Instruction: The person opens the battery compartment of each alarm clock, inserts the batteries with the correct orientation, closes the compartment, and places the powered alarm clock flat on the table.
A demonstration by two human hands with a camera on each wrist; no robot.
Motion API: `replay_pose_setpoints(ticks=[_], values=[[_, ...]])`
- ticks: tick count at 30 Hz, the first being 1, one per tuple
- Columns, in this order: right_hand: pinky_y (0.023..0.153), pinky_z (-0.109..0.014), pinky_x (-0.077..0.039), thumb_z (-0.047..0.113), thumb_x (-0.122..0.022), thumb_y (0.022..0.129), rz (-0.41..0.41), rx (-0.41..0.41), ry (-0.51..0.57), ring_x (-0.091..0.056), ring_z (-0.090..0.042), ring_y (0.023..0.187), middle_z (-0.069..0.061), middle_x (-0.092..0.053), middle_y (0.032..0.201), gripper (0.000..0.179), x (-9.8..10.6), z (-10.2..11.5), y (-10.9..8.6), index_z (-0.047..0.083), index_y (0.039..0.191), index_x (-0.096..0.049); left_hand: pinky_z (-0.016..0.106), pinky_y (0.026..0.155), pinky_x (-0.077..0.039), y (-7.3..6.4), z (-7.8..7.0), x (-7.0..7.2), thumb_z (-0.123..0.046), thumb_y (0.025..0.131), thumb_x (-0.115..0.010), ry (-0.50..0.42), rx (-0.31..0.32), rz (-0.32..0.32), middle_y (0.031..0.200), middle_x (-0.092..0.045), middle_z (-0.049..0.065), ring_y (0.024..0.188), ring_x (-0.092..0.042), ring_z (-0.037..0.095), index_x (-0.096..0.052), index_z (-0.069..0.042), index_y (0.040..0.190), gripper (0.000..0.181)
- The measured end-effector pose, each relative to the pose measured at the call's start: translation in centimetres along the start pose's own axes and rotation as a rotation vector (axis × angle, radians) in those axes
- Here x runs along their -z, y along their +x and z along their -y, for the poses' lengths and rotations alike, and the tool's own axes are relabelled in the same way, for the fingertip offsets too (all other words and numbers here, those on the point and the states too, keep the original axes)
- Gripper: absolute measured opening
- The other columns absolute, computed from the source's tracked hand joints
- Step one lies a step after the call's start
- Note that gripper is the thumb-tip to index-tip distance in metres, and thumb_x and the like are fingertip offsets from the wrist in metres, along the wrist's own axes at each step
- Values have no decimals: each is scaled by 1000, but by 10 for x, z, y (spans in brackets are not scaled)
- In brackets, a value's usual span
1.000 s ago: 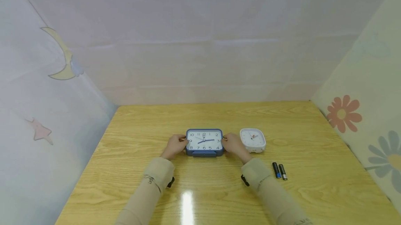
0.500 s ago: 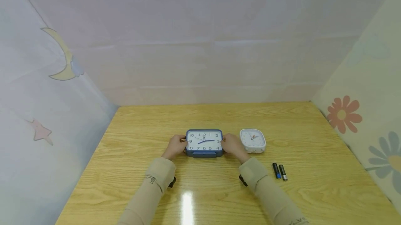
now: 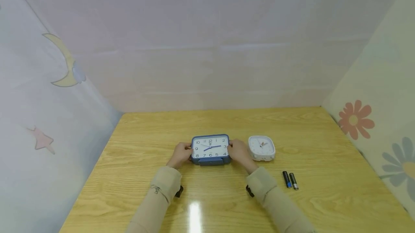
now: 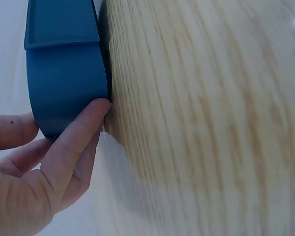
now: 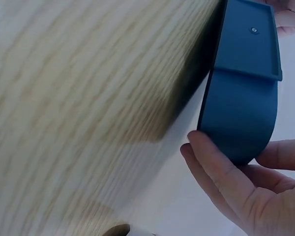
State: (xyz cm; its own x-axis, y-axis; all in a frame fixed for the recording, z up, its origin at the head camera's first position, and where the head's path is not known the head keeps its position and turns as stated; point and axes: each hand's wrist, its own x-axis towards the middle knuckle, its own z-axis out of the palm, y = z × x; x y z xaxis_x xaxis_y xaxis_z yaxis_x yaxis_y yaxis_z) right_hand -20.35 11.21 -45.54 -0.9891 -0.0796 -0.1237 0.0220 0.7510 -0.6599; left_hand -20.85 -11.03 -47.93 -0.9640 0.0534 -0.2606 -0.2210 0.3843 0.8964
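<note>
A blue rectangular alarm clock (image 3: pixel 211 152) with a white numbered dial faces up between both hands. My left hand (image 3: pixel 179 155) grips its left end, thumb at the front rim and fingers under the back. At the right end my right hand (image 3: pixel 240 153) holds it the same way. The left wrist view has the fingertips (image 4: pixel 102 104) pressed at the case's lower edge. In the right wrist view a dark shadow lies on the wood along the blue case (image 5: pixel 241 110), and the left hand's fingers (image 5: pixel 289 17) show at the far end.
A small white alarm clock (image 3: pixel 261 149) lies face up just right of my right hand. Two batteries (image 3: pixel 286 179) lie side by side nearer the front right on the wooden table (image 3: pixel 129 189). Printed cloth walls (image 3: pixel 207 74) stand behind and on both sides.
Both hands keep their grip. The blue alarm clock has shifted slightly up and left against the table and turned a little, its right end now higher in the head view. The head view has dipped slightly.
</note>
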Motion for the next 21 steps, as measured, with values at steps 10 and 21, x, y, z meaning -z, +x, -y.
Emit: replay_pose_setpoints(ticks=[10,21], values=[[47,-24,-37,13,-48,87,-33,-39,83,-49,-17,61,-16,-64,100,36,1,-1,0,-3,118,-59,32,53,-53,0,2,-1,5,87,-46,-16,-6,-2,82,-61,16,62,-58,17,-57,12,113,30],[59,-28,-44,16,-54,85,-87,4,169,-56,-24,84,-21,-58,115,39,12,1,-5,-5,118,-57,34,57,-54,-3,2,-4,4,89,-43,-44,-7,20,85,-61,16,65,-58,17,-58,10,114,29]])
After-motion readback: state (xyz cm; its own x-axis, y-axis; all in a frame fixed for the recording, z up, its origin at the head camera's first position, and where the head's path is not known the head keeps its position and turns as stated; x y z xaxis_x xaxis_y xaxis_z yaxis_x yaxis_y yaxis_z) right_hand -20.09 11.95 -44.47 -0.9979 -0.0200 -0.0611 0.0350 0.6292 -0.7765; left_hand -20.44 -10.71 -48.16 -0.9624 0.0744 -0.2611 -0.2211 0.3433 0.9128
